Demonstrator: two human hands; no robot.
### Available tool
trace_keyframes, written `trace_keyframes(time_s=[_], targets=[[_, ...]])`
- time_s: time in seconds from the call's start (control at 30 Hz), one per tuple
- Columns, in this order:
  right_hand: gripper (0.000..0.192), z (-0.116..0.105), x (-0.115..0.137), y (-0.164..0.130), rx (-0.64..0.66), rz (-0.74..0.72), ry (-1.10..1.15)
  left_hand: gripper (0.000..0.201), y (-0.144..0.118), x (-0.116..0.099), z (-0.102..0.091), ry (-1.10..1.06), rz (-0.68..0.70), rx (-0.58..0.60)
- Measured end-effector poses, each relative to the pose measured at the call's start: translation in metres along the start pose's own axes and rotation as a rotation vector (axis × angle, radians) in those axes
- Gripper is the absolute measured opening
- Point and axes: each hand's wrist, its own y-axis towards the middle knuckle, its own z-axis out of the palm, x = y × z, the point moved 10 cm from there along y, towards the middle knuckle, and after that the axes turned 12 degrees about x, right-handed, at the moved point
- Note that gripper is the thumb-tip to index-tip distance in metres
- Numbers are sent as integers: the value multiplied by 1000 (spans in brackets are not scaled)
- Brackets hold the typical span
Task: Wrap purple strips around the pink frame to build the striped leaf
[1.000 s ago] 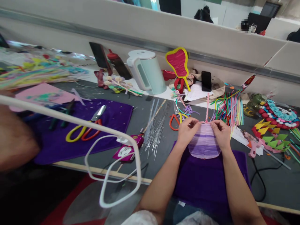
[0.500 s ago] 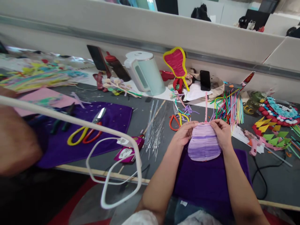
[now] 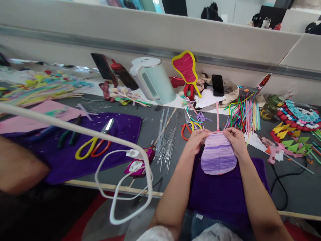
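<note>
Between my two hands is a fan-shaped craft piece (image 3: 218,154), striped in light and dark purple, with a pink twisted handle pointing away from me. My left hand (image 3: 197,140) pinches its upper left corner beside the handle's base. At the upper right corner, my right hand (image 3: 235,141) has thumb and fingers closed on the edge. Below the fan lies a dark purple cloth (image 3: 225,194) at the table's near edge. Just beyond my left hand are small scissors (image 3: 187,131) with red and yellow handles, near purple pipe-cleaner scraps (image 3: 200,117).
A white cable (image 3: 100,134) loops across the left foreground. Large scissors (image 3: 97,142) and pliers lie on another purple cloth, near another person's arm (image 3: 20,164). A kettle (image 3: 160,80) and a red-yellow fan (image 3: 187,68) stand behind; a pink glue gun (image 3: 272,152) sits right.
The view has shifted slightly. Both hands keep the same hold on the purple fan, whose face is tilted a little differently. The other person's arm at the left has moved slightly.
</note>
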Motion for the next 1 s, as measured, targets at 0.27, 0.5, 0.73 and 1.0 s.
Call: trace_keyframes(time_s=[0.27,0.5,0.73,1.0], targets=[[28,-4,-11,3,-2,29,83,19,5,14,-1,-49,-82,24],[28,-4,-13,4,-19,19,8,15,5,3,-6,53,24,-30],[24,-4,-13,4,-19,21,24,12,5,2,-5,100,37,-2],[25,-4,-14,4,-13,34,49,11,6,0,-11,164,58,-28]])
